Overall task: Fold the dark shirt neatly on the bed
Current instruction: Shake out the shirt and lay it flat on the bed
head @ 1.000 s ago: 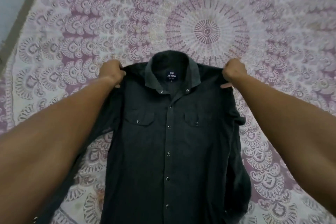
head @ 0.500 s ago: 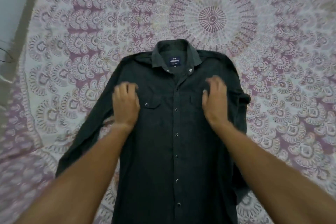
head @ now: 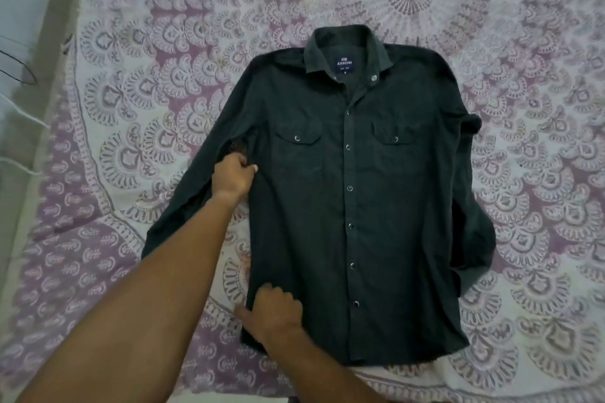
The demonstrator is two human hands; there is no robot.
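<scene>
Both hands work the left side seam of the shirt: the left hand (head: 234, 175) is closed in a pinch on the fabric at the armpit, where the sleeve meets the body, and the right hand (head: 275, 311), its arm crossing in from the near right, presses on the near left edge close to the hem, fingers curled and thumb stretched out to the left; whether it actually grips the cloth or only holds it down, I cannot tell. Underneath everything spreads the white and mauve mandala-print bedspread (head: 540, 26), its round centre medallion lying far and slightly right of the collar. At the far left a pale strip of bed edge (head: 49, 29) borders it, with thin dark and white cords beside it. On the bedspread lies the dark charcoal long-sleeved button-up shirt (head: 386, 206), front side up, buttoned, collar far and hem near, roughly centred in the scene. Its left sleeve (head: 183, 206) runs out diagonally toward the near left, flat on the bedspread; its right sleeve (head: 474, 239) is bunched and folded along the right side of the body. Two flapped chest pockets (head: 296, 137) sit either side of the placket, each with one snap. Inside the collar shows a small navy label (head: 343, 64) reading ARROW.
</scene>
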